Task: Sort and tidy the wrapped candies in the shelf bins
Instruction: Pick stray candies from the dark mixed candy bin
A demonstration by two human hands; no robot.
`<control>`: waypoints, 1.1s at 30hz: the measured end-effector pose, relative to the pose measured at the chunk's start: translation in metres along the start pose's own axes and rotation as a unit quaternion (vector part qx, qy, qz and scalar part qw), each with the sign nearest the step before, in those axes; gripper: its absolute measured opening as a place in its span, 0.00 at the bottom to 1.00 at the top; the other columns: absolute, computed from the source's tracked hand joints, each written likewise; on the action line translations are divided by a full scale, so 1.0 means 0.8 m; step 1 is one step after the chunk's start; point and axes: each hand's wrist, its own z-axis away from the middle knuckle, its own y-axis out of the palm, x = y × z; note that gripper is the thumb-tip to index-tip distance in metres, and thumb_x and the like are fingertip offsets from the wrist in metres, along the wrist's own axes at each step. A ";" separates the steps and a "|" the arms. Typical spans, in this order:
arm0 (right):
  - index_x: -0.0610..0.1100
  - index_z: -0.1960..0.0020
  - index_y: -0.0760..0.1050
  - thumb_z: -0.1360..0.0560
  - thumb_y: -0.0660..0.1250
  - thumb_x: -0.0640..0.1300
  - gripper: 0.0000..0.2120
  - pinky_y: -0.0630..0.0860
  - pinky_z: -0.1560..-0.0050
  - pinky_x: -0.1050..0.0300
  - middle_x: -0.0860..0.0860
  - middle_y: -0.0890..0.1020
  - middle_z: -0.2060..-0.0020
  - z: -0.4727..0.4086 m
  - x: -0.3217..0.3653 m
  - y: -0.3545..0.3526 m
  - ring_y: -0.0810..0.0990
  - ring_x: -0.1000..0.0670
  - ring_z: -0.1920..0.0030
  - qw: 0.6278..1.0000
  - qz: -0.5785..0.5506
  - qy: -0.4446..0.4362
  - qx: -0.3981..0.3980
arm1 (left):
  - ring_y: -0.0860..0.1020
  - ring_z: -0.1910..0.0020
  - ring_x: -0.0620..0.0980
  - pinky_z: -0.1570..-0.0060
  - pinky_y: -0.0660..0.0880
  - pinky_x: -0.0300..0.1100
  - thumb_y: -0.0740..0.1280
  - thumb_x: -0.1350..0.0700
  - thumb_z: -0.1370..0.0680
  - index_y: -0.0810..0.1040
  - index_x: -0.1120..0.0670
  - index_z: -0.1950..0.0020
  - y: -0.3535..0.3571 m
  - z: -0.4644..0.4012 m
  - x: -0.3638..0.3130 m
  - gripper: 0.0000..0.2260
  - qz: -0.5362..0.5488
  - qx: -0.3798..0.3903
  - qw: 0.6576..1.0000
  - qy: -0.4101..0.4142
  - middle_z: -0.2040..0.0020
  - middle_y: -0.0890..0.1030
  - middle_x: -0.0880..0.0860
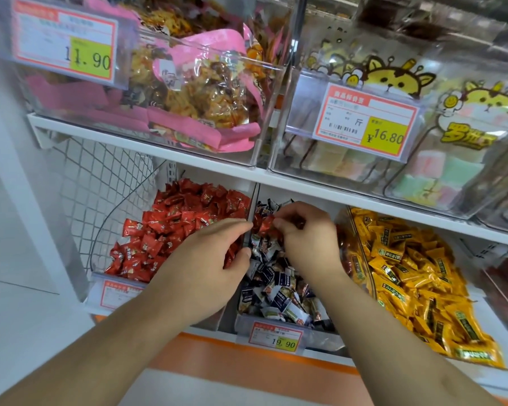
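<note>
Both hands met over the middle clear plastic bin [276, 325] of dark-and-white wrapped candies [276, 291]. Right hand [308, 238] curled, fingers pinching a red wrapped candy [263, 224]; left hand [208, 256] half closed, its fingertips touching that candy beside the red-candy bin [170, 227].

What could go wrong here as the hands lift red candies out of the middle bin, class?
1. The right hand pinches several red candies loosely above the dark candies; one may drop back among them.
2. The left hand rests across the divider, so it may nudge sweets from the red bin over into the middle one.
</note>
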 end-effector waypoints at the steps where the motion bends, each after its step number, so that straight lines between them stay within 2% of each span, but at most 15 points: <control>1: 0.50 0.56 0.83 0.24 0.74 0.39 0.07 0.78 0.60 0.61 0.57 0.85 0.62 0.004 0.005 -0.008 0.81 0.59 0.60 1.000 -0.018 0.013 -0.004 | 0.64 0.25 0.35 0.28 0.60 0.34 0.62 0.44 0.17 0.67 0.41 0.22 -0.001 0.000 -0.001 0.22 -0.006 -0.004 1.000 0.000 0.24 0.67 0.35; 4: 0.50 0.57 0.83 0.23 0.74 0.39 0.07 0.75 0.61 0.68 0.57 0.85 0.62 0.029 0.023 -0.035 0.81 0.59 0.60 0.998 -0.061 0.033 0.014 | 0.61 0.28 0.36 0.32 0.57 0.32 0.64 0.43 0.18 0.68 0.41 0.23 -0.004 0.001 -0.010 0.23 -0.014 -0.024 1.000 0.007 0.29 0.68 0.35; 6: 0.49 0.58 0.84 0.23 0.74 0.38 0.08 0.76 0.61 0.69 0.54 0.85 0.62 0.049 0.033 -0.048 0.82 0.56 0.61 0.994 -0.097 0.037 0.037 | 0.62 0.30 0.36 0.34 0.59 0.33 0.64 0.40 0.19 0.70 0.41 0.25 -0.006 0.001 -0.019 0.23 -0.021 -0.033 0.999 0.027 0.33 0.70 0.35; 8: 0.49 0.58 0.84 0.24 0.74 0.38 0.08 0.77 0.60 0.67 0.53 0.85 0.62 0.067 0.041 -0.056 0.82 0.55 0.61 0.992 -0.106 0.029 0.063 | 0.68 0.35 0.36 0.37 0.66 0.35 0.65 0.38 0.21 0.73 0.39 0.28 -0.006 0.003 -0.029 0.21 -0.010 -0.029 0.999 0.042 0.38 0.73 0.34; 11: 0.48 0.58 0.84 0.24 0.75 0.37 0.08 0.81 0.57 0.60 0.52 0.85 0.62 0.082 0.045 -0.058 0.83 0.52 0.60 0.989 -0.121 0.020 0.088 | 0.76 0.46 0.37 0.46 0.75 0.40 0.67 0.39 0.22 0.80 0.40 0.37 -0.004 0.010 -0.041 0.15 0.031 -0.024 0.998 0.045 0.48 0.79 0.35; 14: 0.49 0.57 0.84 0.25 0.76 0.38 0.07 0.83 0.55 0.55 0.51 0.85 0.62 0.086 0.044 -0.057 0.83 0.50 0.60 0.987 -0.133 0.031 0.089 | 0.79 0.53 0.37 0.56 0.73 0.33 0.71 0.46 0.21 0.83 0.41 0.44 -0.009 0.015 -0.046 0.06 0.061 -0.047 0.997 0.014 0.56 0.81 0.36; 16: 0.50 0.56 0.84 0.25 0.77 0.39 0.06 0.84 0.55 0.54 0.50 0.85 0.61 0.085 0.041 -0.057 0.83 0.48 0.59 0.984 -0.152 0.048 0.074 | 0.79 0.54 0.36 0.59 0.74 0.30 0.72 0.49 0.21 0.83 0.40 0.47 -0.019 0.014 -0.043 0.05 0.055 -0.058 0.997 -0.021 0.59 0.81 0.37; 20: 0.50 0.57 0.84 0.25 0.78 0.41 0.05 0.81 0.57 0.61 0.50 0.85 0.61 0.084 0.039 -0.057 0.82 0.51 0.61 0.982 -0.164 0.069 0.062 | 0.79 0.57 0.35 0.59 0.74 0.31 0.72 0.50 0.21 0.83 0.40 0.51 -0.046 0.007 -0.021 0.03 0.017 -0.115 0.990 -0.085 0.60 0.82 0.38; 23: 0.49 0.56 0.84 0.25 0.77 0.42 0.04 0.82 0.57 0.59 0.48 0.85 0.61 0.084 0.048 -0.048 0.83 0.48 0.59 0.979 -0.177 0.078 0.066 | 0.79 0.60 0.36 0.62 0.72 0.32 0.73 0.51 0.22 0.82 0.41 0.50 -0.061 0.004 0.001 0.04 -0.008 -0.145 0.981 -0.132 0.59 0.81 0.38; 25: 0.49 0.56 0.84 0.24 0.77 0.42 0.03 0.82 0.57 0.56 0.49 0.85 0.61 0.077 0.058 -0.036 0.84 0.49 0.60 0.977 -0.187 0.083 0.067 | 0.78 0.59 0.36 0.62 0.70 0.30 0.74 0.55 0.23 0.82 0.41 0.48 -0.065 0.003 0.014 0.08 -0.029 -0.135 0.979 -0.152 0.58 0.80 0.38; 29: 0.48 0.54 0.85 0.23 0.75 0.42 0.02 0.82 0.55 0.58 0.51 0.87 0.60 0.053 0.080 -0.004 0.86 0.53 0.58 0.972 -0.211 0.084 0.063 | 0.78 0.54 0.40 0.58 0.72 0.33 0.70 0.58 0.24 0.82 0.42 0.44 -0.061 0.003 0.023 0.13 -0.043 -0.114 0.979 -0.161 0.51 0.80 0.42; 31: 0.50 0.49 0.85 0.21 0.73 0.43 0.04 0.80 0.57 0.67 0.54 0.88 0.58 0.046 0.083 0.007 0.85 0.58 0.57 0.972 -0.211 0.076 0.062 | 0.78 0.56 0.39 0.61 0.68 0.28 0.68 0.59 0.23 0.82 0.43 0.43 -0.060 0.003 0.020 0.13 -0.034 -0.113 0.981 -0.151 0.49 0.80 0.43; 33: 0.52 0.46 0.84 0.19 0.70 0.43 0.06 0.76 0.59 0.73 0.59 0.87 0.55 0.044 0.077 0.006 0.84 0.63 0.56 0.977 -0.192 0.073 0.050 | 0.77 0.59 0.39 0.65 0.69 0.29 0.67 0.60 0.21 0.82 0.44 0.43 -0.059 0.003 0.015 0.13 -0.013 -0.112 0.984 -0.140 0.48 0.80 0.42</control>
